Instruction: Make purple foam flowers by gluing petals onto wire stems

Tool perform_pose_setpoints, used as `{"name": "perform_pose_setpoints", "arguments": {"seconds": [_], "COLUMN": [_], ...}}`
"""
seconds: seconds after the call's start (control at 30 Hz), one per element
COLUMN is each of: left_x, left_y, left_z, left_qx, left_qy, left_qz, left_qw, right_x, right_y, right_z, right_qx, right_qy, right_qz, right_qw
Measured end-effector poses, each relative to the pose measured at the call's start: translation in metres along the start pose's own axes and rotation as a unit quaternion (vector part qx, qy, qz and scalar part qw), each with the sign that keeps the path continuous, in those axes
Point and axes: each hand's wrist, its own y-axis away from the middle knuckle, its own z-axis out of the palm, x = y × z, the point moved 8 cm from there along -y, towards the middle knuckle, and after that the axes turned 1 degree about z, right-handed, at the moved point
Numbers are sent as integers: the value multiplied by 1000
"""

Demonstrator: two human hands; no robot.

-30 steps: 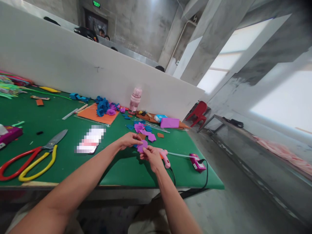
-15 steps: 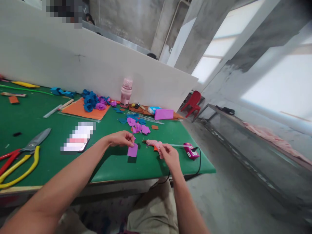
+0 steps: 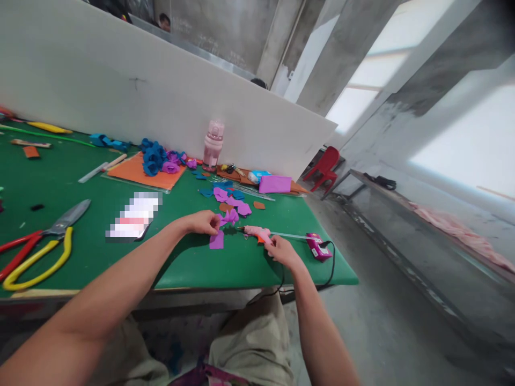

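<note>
Pinches a flat purple paper cutout [image 3: 216, 240] between thumb and fingers of the left hand [image 3: 204, 222], drawn close together, over the green tabletop [image 3: 241, 271] near its front edge. Grips with the right hand [image 3: 281, 251] the handle of a pink hot glue gun [image 3: 256, 232], fingers curled narrowly on it, nozzle pointing left toward the cutout but apart from it. Has a curled purple piece [image 3: 230, 216] just right of the left fingertips (perhaps touching them, hard to tell at this blur). Has, behind the gun, a clear glue stick [image 3: 295, 236] running right toward a magenta socket block [image 3: 318, 247] with a black cord [image 3: 333, 262].

Scattered beyond the hands: purple petals [image 3: 241, 207], blue petals [image 3: 206, 192] and a brown cutout [image 3: 259, 205]. Farther back, on an orange sheet [image 3: 134, 174]: blue paper flowers [image 3: 154, 160] beside purple paper flowers [image 3: 171, 167]. Standing upright near the white partition [image 3: 173, 102]: a pink bottle [image 3: 213, 146]. Lying left of the left hand: a phone [image 3: 135, 217] (screen pixelated), then large scissors [image 3: 60, 229], one handle red, the other yellow.
</note>
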Motion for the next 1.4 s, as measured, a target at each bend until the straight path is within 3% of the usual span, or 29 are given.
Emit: {"name": "perform_pose_setpoints", "arguments": {"seconds": [0.07, 0.13, 0.23, 0.37, 0.43, 0.5, 0.57, 0.73, 0.87, 1.07, 1.4], "left_x": [-2, -5, -13, -18, -16, -13, -11, -16, -17, -15, -12], "left_y": [0, 0, 0, 1, 2, 3, 3, 1, 0, 0, 1], "left_z": [2, 4, 8, 9, 8, 7, 8, 10, 10, 10, 10], "left_qx": [-10, -22, -29, -35, -32, -30, -30, -30, -26, -30, -34], "left_qy": [13, 34, 62, 70, 66, 60, 59, 80, 85, 89, 84], "left_qz": [-5, -15, -39, -67, -68, -65, -62, -64, -59, -50, -59], "left_qw": [1000, 999, 997, 995, 995, 996, 996, 994, 994, 994, 994], "right_x": [4, 2, 2, 2, -2, -9, -19, -36, -49, -61, -72], "right_y": [5, 14, 33, 56, 63, 67, 69, 74, 76, 72, 79], "right_z": [4, 3, 2, 41, 52, 59, 62, 62, 61, 57, 58], "right_qx": [-32, -26, 0, -150, -184, -204, -210, -168, -141, -100, -110], "right_qy": [-171, -325, -473, -604, -621, -610, -581, -405, -282, -168, -106], "right_qz": [26, 1, -40, 47, 61, 50, 18, -54, -93, -136, -156], "right_qw": [984, 945, 880, 781, 760, 764, 786, 897, 944, 971, 976]}}
